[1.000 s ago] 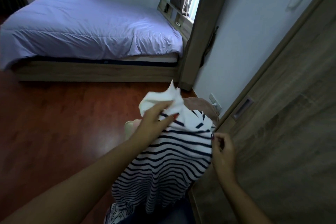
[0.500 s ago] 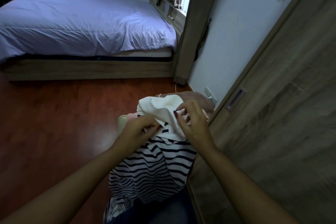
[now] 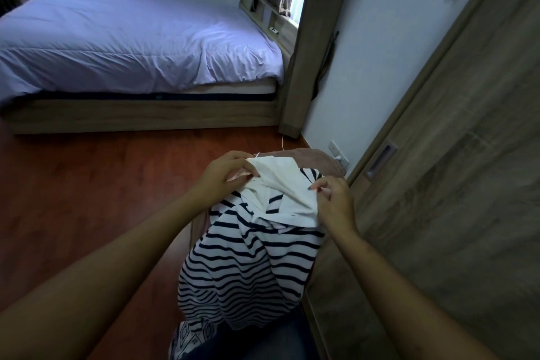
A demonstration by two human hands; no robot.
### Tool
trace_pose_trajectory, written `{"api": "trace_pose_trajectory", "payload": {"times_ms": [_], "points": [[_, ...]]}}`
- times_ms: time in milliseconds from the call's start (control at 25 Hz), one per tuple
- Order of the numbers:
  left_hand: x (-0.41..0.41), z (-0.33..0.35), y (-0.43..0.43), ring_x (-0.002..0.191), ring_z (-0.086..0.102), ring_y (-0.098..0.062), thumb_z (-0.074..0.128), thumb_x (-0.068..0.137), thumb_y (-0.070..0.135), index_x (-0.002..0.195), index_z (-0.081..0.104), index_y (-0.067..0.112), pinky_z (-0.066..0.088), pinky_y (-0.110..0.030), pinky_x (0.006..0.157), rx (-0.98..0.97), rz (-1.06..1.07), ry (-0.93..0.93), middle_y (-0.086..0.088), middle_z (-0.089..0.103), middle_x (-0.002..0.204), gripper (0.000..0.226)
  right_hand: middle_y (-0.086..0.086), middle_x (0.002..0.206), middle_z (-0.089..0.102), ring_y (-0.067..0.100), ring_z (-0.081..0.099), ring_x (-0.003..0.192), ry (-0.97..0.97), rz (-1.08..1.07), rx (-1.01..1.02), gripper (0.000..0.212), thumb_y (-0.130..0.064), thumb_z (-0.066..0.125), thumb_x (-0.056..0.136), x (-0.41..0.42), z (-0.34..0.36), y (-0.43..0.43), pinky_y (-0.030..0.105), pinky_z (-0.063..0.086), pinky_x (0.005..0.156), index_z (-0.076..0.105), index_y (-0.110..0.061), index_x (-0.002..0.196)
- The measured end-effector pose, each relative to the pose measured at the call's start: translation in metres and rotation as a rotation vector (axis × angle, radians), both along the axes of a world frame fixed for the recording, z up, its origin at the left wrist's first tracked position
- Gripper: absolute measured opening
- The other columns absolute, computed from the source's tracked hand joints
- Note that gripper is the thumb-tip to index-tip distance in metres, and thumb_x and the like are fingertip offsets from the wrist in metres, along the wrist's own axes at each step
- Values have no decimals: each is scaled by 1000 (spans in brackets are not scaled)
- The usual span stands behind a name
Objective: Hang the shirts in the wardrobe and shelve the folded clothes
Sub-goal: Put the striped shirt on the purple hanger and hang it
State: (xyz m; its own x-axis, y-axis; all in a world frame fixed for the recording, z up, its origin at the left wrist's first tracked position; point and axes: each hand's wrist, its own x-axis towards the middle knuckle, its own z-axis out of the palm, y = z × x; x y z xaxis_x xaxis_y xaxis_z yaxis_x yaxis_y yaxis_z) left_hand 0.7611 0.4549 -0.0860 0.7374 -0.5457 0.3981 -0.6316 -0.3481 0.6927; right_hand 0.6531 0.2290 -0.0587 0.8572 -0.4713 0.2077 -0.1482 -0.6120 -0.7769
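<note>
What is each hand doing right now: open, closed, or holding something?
Left hand: closed, pinching the white top part of the striped shirt.
Right hand: closed, pinching the same white part on its other side.

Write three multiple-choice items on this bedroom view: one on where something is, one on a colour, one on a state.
1. The wardrobe door stands:
A) on the person's right
B) on the person's left
C) overhead

2. The striped shirt has:
A) red stripes on white
B) dark stripes on white
C) green stripes on yellow

3. The shirt is:
A) lying folded
B) hung on a rail
C) held by the left hand and the right hand

Answers:
1 A: the wood-grain door with its recessed handle fills the right side of the view.
2 B: navy bands cross white fabric.
3 C: both hands pinch its plain white top edge while the rest hangs down.
</note>
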Motion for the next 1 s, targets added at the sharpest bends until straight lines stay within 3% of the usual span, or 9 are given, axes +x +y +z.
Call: {"api": "trace_pose_trajectory", "payload": {"times_ms": [40,160,240,400,520,640,720,840,1000], "points": [[1,1,-6,107,55,-3,66,85,17,103,69,22,44,-13,89,-20,3,10,5,59,118,18,-2,108,49,17,52,106,56,64,-43,8,-16,55,91,-3,-3,2,38,48,96,63,-15,92],[4,3,-19,97,55,0,64,87,16,107,68,23,46,-17,78,-60,34,-2,5,60,110,21,0,131,41,22,36,125,153,131,-576,44,-57,51,85,-9,-13,11,39,41,99,59,-23,112],[4,7,-25,94,57,-8,63,87,9,108,69,21,46,-21,78,-70,38,-11,2,62,109,25,3,130,48,24,42,118,52,120,-780,33,-43,54,87,-9,-13,11,38,45,93,62,-22,111],[2,18,-35,100,50,-19,66,86,12,112,70,23,35,-18,87,-4,96,-233,4,66,104,28,-3,89,65,7,55,77,-171,94,-302,13,-15,58,90,-10,24,3,16,41,67,68,-16,98],[-7,37,-43,102,46,-14,67,84,17,113,64,26,38,-21,88,97,-5,-354,7,59,107,31,-12,76,59,5,55,70,-339,35,-59,13,-10,55,89,-26,72,-5,18,43,63,63,-20,87],[-21,42,-57,88,53,-15,65,83,18,107,58,29,49,-30,71,305,-103,-399,6,50,109,27,-5,79,63,8,59,72,-472,-7,52,9,-10,54,90,-52,110,-13,18,48,65,62,-15,88],[-30,51,-63,84,58,-22,60,85,23,97,60,31,48,-35,66,304,41,-273,4,55,104,15,-4,79,63,9,59,73,-549,-73,105,8,-13,54,91,-75,129,-23,22,50,66,62,-13,89],[-43,77,-74,79,60,-25,61,74,10,106,58,33,45,-34,61,265,180,-254,1,53,99,40,-2,76,60,9,56,70,-621,-172,145,10,-16,54,92,-119,146,-47,26,48,64,61,-10,87],[-88,140,-105,95,57,-24,56,70,-4,119,56,23,43,-31,78,50,63,-299,-6,54,110,56,-4,73,58,8,53,67,-653,-266,102,8,-16,55,89,-187,160,-78,24,46,61,59,-16,83]]}}
